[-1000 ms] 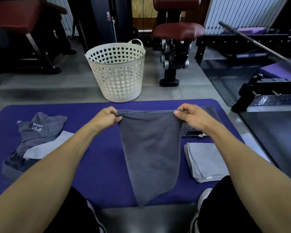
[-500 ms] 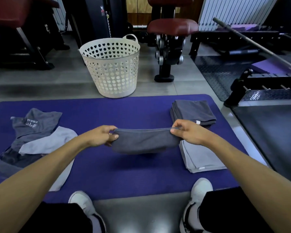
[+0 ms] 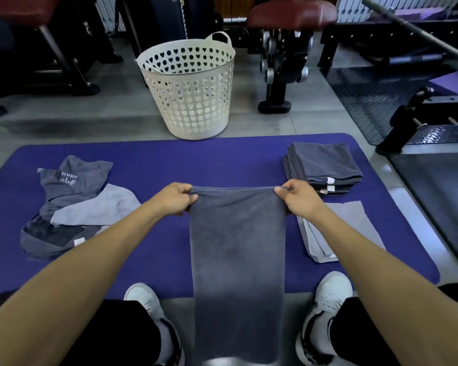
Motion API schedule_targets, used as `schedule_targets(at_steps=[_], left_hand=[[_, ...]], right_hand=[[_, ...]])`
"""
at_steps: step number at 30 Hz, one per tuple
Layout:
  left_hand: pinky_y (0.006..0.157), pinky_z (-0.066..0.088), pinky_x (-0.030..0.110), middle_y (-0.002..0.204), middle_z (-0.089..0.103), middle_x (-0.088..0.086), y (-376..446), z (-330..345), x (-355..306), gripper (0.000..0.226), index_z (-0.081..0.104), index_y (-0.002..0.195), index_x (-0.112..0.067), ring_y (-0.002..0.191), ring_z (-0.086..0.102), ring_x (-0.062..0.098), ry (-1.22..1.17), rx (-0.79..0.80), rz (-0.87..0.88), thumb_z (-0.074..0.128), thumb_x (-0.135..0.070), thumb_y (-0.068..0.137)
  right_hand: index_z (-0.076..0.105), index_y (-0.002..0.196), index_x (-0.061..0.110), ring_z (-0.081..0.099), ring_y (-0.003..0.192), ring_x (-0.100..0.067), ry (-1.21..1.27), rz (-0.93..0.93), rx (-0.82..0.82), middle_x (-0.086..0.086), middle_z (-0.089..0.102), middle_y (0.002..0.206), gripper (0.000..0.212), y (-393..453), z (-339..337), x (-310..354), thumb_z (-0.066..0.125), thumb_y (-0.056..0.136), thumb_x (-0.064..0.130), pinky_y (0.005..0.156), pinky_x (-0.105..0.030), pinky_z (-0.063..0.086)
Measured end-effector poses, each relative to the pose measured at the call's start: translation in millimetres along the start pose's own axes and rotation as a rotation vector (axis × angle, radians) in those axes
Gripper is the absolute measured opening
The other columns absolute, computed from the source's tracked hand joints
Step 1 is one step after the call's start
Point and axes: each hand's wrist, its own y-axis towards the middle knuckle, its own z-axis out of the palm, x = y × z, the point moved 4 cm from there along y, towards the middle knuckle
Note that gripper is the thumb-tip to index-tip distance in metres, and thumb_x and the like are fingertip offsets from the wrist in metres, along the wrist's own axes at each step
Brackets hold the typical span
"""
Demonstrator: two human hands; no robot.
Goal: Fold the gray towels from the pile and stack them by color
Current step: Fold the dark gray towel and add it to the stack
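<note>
On the purple mat (image 3: 156, 247), centre: dark gray towel (image 3: 237, 260) hanging long, top corners pinched by left hand (image 3: 176, 198) and right hand (image 3: 299, 198). Mid-fold, seemingly; next, halving it, then onto far-right dark stack (image 3: 324, 165).

— What are we wearing, as far as we can see?

— No sleeves on us: both forearms are bare down to the left hand (image 3: 175, 198) and the right hand (image 3: 299, 198), with no watch, ring or glove.

— And lower down?

— Black shorts (image 3: 122, 336) over both thighs, plain, no print we can make out. On our feet, white sneakers (image 3: 331, 291) with smooth rounded toes and black trim along the sides; the laces are too blurred to tell.
</note>
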Motion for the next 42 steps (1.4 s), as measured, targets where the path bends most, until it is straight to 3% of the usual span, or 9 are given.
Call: schedule_targets(at_steps=[5,10,13,19,25,28,32,34,42], left_hand=[[0.063,0.039,0.023,0.081,0.06,0.002,10,-16,-22,0.014,0.059,0.09,-0.013,0.071,0.052,0.016,0.045,-0.319,0.214,0.054,-0.021,0.1],[0.06,0.036,0.022,0.079,0.058,0.004,6,-9,-23,0.014,0.056,0.093,-0.007,0.07,0.049,0.018,0.058,-0.364,0.291,0.054,-0.019,0.099],[0.059,0.034,0.031,0.073,0.053,0.003,-1,18,2,0.014,0.054,0.087,-0.009,0.063,0.044,0.016,0.015,-0.305,0.225,0.055,-0.018,0.099],[0.063,0.03,0.035,0.07,0.045,0.004,-32,93,84,0.028,0.042,0.075,-0.007,0.066,0.039,0.018,-0.063,-0.074,0.026,0.055,-0.015,0.098],[0.065,0.048,0.038,0.071,0.056,0.003,-59,137,126,0.024,0.054,0.079,-0.006,0.068,0.054,0.019,-0.195,0.176,-0.154,0.052,-0.015,0.101],[0.053,0.046,0.024,0.067,0.054,-0.002,-57,141,127,0.028,0.051,0.075,-0.018,0.062,0.055,0.014,-0.148,0.142,-0.182,0.05,-0.018,0.102],[0.065,0.057,0.038,0.08,0.066,0.004,-34,145,133,0.019,0.059,0.084,-0.018,0.074,0.066,0.024,-0.064,0.102,-0.196,0.055,-0.029,0.099],[0.064,0.049,0.031,0.079,0.065,0.0,-16,146,134,0.02,0.059,0.079,-0.022,0.074,0.062,0.021,-0.036,0.03,-0.231,0.058,-0.031,0.097],[0.052,0.043,0.022,0.079,0.067,-0.001,65,163,146,0.016,0.06,0.104,-0.021,0.061,0.06,0.012,-0.156,-0.112,-0.463,0.062,-0.035,0.095]], right_hand=[[0.057,0.09,0.017,0.054,0.072,-0.012,0.088,-0.158,-0.122,0.003,0.059,0.081,0.017,10,-19,19,0.056,0.1,0.03,0.067,-0.027,0.042],[0.056,0.086,0.019,0.05,0.069,-0.01,0.219,-0.188,-0.113,0.002,0.058,0.08,0.016,3,-19,15,0.055,0.1,0.027,0.068,-0.022,0.043],[0.054,0.083,0.017,0.043,0.063,-0.006,0.139,-0.188,-0.068,0.007,0.05,0.072,0.018,-11,-6,-7,0.056,0.1,0.024,0.059,-0.013,0.037],[0.051,0.083,0.021,0.049,0.073,-0.013,-0.019,-0.022,0.113,0.005,0.055,0.077,0.02,-51,48,-87,0.053,0.101,0.03,0.067,-0.028,0.039],[0.052,0.077,0.02,0.054,0.077,-0.016,-0.074,0.132,0.209,0.002,0.059,0.08,0.023,-86,83,-140,0.057,0.098,0.03,0.065,-0.026,0.039],[0.055,0.079,0.019,0.055,0.079,-0.015,-0.064,0.178,0.207,0.001,0.061,0.085,0.024,-82,92,-148,0.057,0.097,0.034,0.065,-0.025,0.04],[0.055,0.076,0.018,0.054,0.073,-0.014,-0.126,0.19,0.155,0.004,0.059,0.076,0.027,-60,101,-155,0.061,0.095,0.036,0.061,-0.024,0.039],[0.059,0.079,0.014,0.054,0.07,-0.014,-0.116,0.198,0.102,0.004,0.059,0.073,0.026,-44,105,-155,0.064,0.094,0.035,0.06,-0.023,0.038],[0.062,0.085,0.016,0.069,0.076,-0.026,-0.012,0.289,0.013,-0.007,0.071,0.082,0.014,32,132,-166,0.072,0.09,0.025,0.08,-0.04,0.058]])
